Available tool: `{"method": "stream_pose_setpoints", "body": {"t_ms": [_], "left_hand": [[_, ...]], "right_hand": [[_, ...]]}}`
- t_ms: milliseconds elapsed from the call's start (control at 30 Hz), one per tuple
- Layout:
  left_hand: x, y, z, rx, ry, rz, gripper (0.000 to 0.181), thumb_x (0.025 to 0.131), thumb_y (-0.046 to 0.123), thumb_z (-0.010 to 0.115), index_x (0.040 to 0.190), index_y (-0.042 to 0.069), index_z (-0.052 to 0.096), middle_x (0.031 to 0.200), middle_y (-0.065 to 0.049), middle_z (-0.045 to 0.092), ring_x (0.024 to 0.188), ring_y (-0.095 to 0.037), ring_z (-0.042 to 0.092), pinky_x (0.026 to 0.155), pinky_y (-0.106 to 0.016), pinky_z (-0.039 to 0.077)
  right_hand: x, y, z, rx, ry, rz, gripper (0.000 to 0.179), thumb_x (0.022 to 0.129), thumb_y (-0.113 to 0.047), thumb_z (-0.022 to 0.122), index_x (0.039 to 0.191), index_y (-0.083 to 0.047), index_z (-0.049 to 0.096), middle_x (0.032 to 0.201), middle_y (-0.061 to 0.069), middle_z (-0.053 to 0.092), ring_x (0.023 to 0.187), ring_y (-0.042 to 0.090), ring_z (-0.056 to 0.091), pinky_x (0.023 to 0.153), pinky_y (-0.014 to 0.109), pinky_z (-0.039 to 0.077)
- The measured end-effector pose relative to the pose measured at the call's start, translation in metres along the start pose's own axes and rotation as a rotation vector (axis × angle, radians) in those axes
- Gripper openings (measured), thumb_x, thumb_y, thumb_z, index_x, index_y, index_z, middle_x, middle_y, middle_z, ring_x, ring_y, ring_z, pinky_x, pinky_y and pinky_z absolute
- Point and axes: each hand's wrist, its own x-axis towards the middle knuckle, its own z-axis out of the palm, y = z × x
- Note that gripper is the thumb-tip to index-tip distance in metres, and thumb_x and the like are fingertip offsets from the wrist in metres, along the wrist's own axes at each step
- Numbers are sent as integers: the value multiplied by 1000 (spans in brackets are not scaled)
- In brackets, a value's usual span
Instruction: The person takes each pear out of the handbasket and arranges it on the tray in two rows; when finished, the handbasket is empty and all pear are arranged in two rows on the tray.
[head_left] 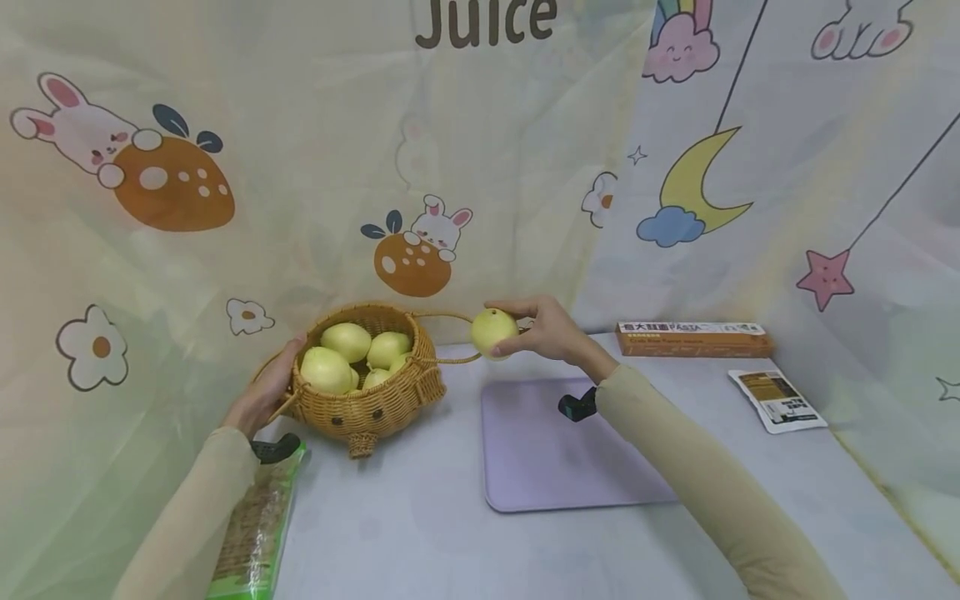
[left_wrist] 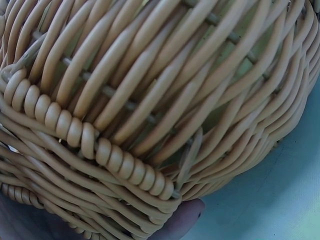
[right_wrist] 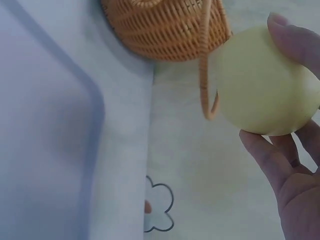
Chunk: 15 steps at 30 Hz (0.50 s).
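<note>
At the left of the table stands a wicker basket [head_left: 352,412] with an animal face, holding several pale yellow-green pears [head_left: 347,342]. My left hand [head_left: 268,385] grips its left side; in the left wrist view, a fingertip [left_wrist: 185,218] shows below a woven flap of the basket [left_wrist: 145,95]. To the right of the basket, my right hand [head_left: 546,329] holds one pear [head_left: 493,332] in the air, pinched between thumb and fingers. This pear [right_wrist: 267,82] hides the end of the basket's loop handle [head_left: 442,316] in the head view.
A light purple board [head_left: 540,450] lies under my right forearm. Behind it at the right are a long brown box [head_left: 693,340] and a white-edged pouch [head_left: 777,401]. A green-edged packet [head_left: 258,521] lies by my left forearm. A printed curtain [head_left: 315,167] hangs behind the table.
</note>
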Motion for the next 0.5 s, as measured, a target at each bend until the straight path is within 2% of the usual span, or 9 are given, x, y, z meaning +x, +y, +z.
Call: {"method": "stream_pose_setpoints", "body": {"t_ms": [67, 200, 367, 433, 500], "left_hand": [[1, -2, 0, -4, -5, 1, 96, 104, 78, 17, 171, 13, -7, 178, -19, -14, 164, -42, -9, 131, -64, -4], [2, -3, 0, -27, -16, 1, 94, 105, 76, 18, 171, 13, -7, 178, -20, -11, 163, -42, -5, 131, -63, -1], [1, -4, 0, -29, -4, -11, 97, 104, 79, 18, 171, 13, -5, 177, -23, -6, 162, -42, 2, 132, -62, 4], [0, -4, -1, -22, -3, -4, 97, 104, 78, 17, 172, 12, -3, 177, -24, -3, 160, -42, 6, 131, -62, 7], [0, -4, -1, -22, -8, 5, 97, 104, 78, 17, 172, 10, 0, 175, -25, 4, 157, -40, 14, 130, -59, 15]], "right_hand": [[-2, 7, 0, -11, 1, 0, 75, 74, -28, 100, 143, -30, 70, 148, -4, 66, 130, 19, 60, 92, 37, 54], [-6, 18, 1, -15, -8, 1, 77, 73, -25, 100, 143, -24, 70, 146, -2, 68, 132, 20, 60, 95, 35, 52], [-11, 30, 4, -19, -41, 22, 77, 73, -25, 100, 144, -24, 69, 145, 1, 68, 136, 24, 60, 103, 41, 51], [-13, 34, 5, -21, -42, 30, 77, 73, -26, 100, 144, -25, 69, 146, 2, 68, 137, 25, 59, 104, 43, 50], [-16, 39, 5, -23, -32, 41, 76, 73, -25, 100, 143, -26, 70, 144, 2, 69, 133, 26, 60, 102, 43, 50]]}}
